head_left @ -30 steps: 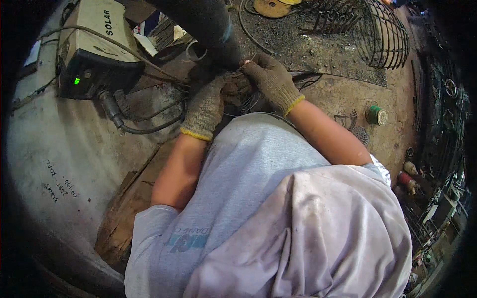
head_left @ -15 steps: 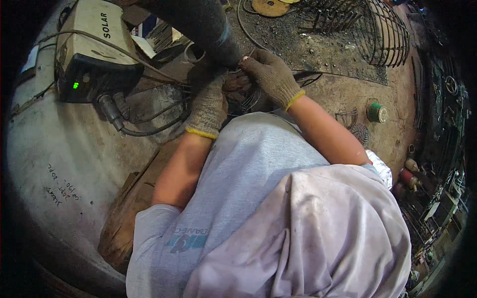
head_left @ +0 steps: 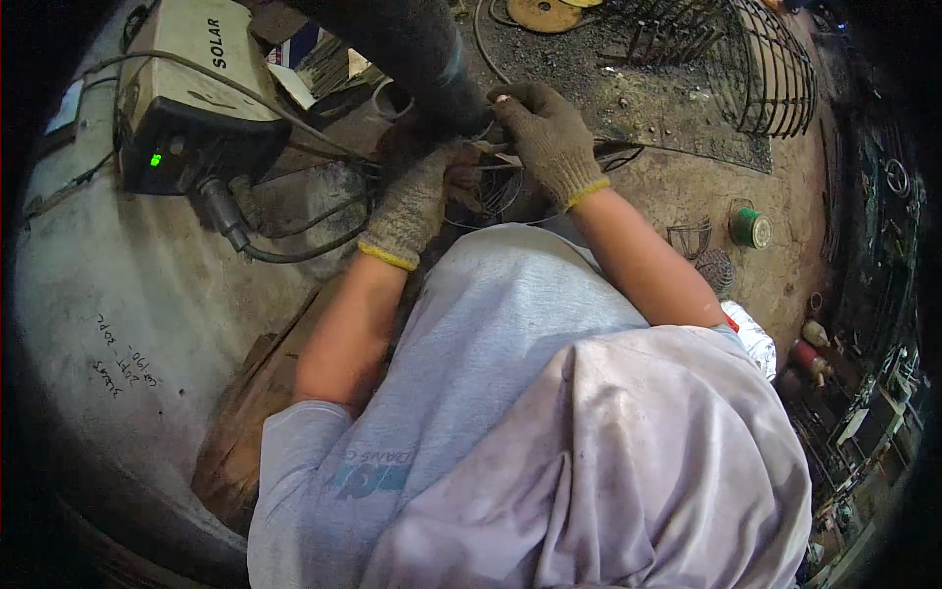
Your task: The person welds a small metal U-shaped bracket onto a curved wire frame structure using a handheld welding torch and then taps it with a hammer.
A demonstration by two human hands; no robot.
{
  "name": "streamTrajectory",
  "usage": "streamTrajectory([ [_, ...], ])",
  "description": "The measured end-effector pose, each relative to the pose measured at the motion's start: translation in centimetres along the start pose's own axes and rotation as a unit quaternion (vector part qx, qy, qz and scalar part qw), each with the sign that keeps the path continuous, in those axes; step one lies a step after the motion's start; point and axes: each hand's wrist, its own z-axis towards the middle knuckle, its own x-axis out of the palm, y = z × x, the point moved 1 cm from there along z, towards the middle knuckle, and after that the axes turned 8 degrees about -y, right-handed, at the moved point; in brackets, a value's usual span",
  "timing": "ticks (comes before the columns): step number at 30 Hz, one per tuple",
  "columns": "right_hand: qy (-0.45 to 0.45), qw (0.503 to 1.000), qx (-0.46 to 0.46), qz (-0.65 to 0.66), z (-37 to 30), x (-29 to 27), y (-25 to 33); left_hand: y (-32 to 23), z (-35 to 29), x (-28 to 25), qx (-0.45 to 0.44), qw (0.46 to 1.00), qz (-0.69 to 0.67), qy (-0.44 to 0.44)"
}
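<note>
Both my hands wear brown knit gloves with yellow cuffs and meet at the lower end of a thick dark pipe [head_left: 417, 64]. My left hand [head_left: 407, 191] is closed beneath that end; the pipe and shadow hide what its fingers hold. To the right of the pipe, my right hand [head_left: 545, 137] is bent into a pinch, a bare fingertip showing through the glove. Its fingers appear closed on thin metal wire beside the pipe. Between the hands runs a thin metal rod [head_left: 497, 167], with loops of wire [head_left: 502, 191] below it.
A cream and black welding machine [head_left: 201, 98] with thick cables [head_left: 294, 253] stands at the left. A curved bar cage [head_left: 780, 74] lies at the far right, near dark grit on a metal sheet [head_left: 687, 147]. A green spool [head_left: 751, 228] sits on the floor at right.
My right hand has shifted slightly to the right and up, and my left hand slightly left. More of the rod and wire shows between them. The view has moved a little.
</note>
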Motion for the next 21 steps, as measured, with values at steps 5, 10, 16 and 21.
streamTrajectory([
  [5, -0.006, 1.000, 0.000, -0.004, 0.0, -0.3, -0.1, 1.3, 0.6, -0.3, -0.002, 0.997, -0.069, 0.045],
  [10, 0.008, 0.999, -0.031, -0.030, -0.2, -0.4, 0.9, 2.5, 1.5, -0.8, 0.030, 0.997, -0.052, 0.038],
  [16, -0.015, 0.997, -0.022, -0.078, 0.1, -0.4, 1.6, 2.7, 1.3, -0.7, 0.105, 0.994, 0.036, -0.001],
  [21, -0.010, 0.996, -0.056, -0.071, 0.1, -0.4, 0.8, 1.4, 0.6, -0.4, -0.022, 0.998, -0.042, 0.031],
])
